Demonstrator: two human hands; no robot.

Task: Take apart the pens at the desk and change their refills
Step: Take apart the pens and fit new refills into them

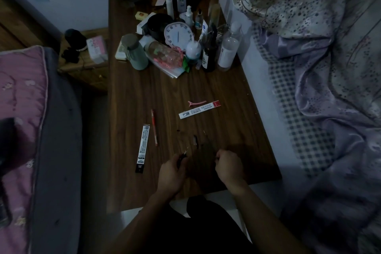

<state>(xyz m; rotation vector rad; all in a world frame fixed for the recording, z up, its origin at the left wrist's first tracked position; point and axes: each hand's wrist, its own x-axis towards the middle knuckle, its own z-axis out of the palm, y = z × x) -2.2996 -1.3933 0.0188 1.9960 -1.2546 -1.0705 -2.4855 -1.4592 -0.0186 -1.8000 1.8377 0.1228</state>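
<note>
In the lower left of the table (226,88) lies the black refill packet (142,147), its long axis running almost straight up the frame, with the red pen (154,127) just beside it and nearly parallel. The left hand (172,171), in the lower middle, is the nearer one to both and grips a dark pen (183,155), its thin tip pointing up and to the right. Above the gap between the hands sits a small dark piece (195,140), and further up the white refill packet (199,109) slants upward to the right. The right hand (228,166) has curled fingers, but in this dim light I cannot tell whether it holds anything
</note>
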